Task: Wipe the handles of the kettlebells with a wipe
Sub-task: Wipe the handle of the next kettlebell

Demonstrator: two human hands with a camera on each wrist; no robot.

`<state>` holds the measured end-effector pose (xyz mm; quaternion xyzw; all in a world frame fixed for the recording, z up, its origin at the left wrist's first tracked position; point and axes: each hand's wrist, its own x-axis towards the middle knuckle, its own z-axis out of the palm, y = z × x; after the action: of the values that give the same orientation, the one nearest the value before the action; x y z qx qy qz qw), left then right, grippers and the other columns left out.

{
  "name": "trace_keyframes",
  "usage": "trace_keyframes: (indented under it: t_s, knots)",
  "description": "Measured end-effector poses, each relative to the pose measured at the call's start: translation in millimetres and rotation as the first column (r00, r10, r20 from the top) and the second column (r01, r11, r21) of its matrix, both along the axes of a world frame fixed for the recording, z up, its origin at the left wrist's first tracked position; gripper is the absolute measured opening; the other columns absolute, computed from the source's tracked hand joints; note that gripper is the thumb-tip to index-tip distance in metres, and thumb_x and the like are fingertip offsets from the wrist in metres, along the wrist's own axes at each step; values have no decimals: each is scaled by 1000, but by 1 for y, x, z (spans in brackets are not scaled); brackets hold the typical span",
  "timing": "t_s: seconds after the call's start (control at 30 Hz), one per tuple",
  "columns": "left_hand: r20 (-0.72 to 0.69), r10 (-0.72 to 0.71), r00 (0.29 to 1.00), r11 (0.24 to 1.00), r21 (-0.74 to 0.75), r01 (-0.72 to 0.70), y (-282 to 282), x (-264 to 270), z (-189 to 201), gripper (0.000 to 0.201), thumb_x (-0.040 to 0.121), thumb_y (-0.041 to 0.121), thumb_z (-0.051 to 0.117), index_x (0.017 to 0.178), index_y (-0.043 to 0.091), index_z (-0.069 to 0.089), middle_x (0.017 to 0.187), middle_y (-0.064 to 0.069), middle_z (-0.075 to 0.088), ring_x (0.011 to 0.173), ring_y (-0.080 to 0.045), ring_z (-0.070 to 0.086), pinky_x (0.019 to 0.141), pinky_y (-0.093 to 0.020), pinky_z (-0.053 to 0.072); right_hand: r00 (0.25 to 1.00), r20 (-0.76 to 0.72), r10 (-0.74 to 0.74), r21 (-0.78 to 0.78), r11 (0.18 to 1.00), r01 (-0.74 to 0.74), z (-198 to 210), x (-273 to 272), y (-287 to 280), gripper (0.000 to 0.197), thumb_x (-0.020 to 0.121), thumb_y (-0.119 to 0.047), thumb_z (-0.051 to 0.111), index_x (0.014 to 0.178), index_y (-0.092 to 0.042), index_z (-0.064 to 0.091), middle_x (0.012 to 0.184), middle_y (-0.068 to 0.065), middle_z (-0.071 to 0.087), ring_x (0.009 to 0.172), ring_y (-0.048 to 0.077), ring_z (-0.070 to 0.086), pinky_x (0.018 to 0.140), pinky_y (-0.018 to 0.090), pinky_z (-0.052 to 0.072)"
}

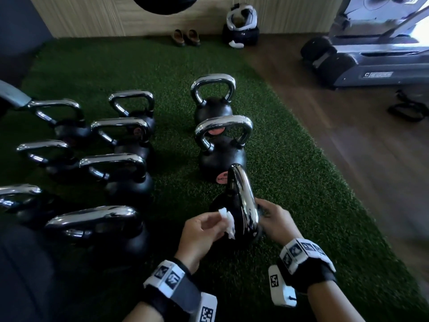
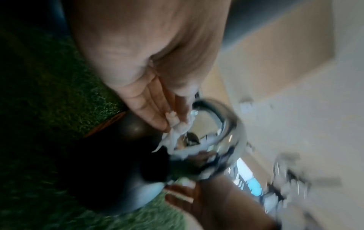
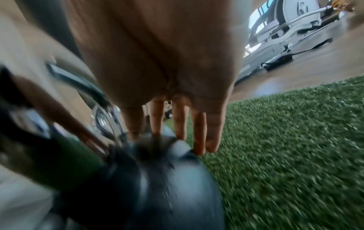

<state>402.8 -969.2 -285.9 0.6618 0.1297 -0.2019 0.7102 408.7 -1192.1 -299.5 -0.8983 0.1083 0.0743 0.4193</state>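
- Nearest kettlebell [image 1: 234,219] upright on green turf [image 1: 290,182], chrome handle [image 1: 245,196] edge-on, long axis running away from the person.
- Left hand [image 1: 204,231] pinches white wipe [image 1: 228,223] against handle's left side.
- Right hand [image 1: 276,221]: fingers [image 3: 199,132] straight on the bell body, apparently steadying; wrist view blurred.

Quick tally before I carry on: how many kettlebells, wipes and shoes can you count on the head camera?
Kettlebells: 10
Wipe: 1
Shoes: 2
Total: 13
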Motion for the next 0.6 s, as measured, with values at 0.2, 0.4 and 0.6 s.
trace_keyframes:
  t_s: [0.2, 0.4, 0.6]
  knots:
    - [-279, 74, 957, 910, -374, -179, 9, 15, 53, 29, 74, 23, 80, 99, 10, 77, 90, -6, 77, 79, -11, 73, 82, -25, 54, 858, 512, -41, -11, 998, 54, 83, -25, 11, 29, 78, -17, 87, 104, -29, 81, 89, -15, 73, 76, 2, 68, 72, 6, 49]
    - [-320, -64, 945, 898, -432, -86, 0, 10, 79, 42, 76, 29, 76, 113, 11, 76, 109, -6, 78, 99, -14, 69, 101, -29, 46, 858, 476, 194, 40, 970, -241, 109, -25, 39, 48, 69, -28, 94, 115, -28, 79, 97, -16, 71, 69, 11, 67, 66, 16, 54]
    - [-248, -23, 968, 935, -348, -67, -8, 2, 70, 32, 85, 41, 74, 107, 17, 74, 91, 7, 74, 86, -4, 64, 90, -24, 44, 834, 540, 115, 13, 989, -145, 99, -26, 51, 34, 72, -16, 88, 103, -27, 82, 88, -17, 75, 74, 0, 70, 71, 23, 58]
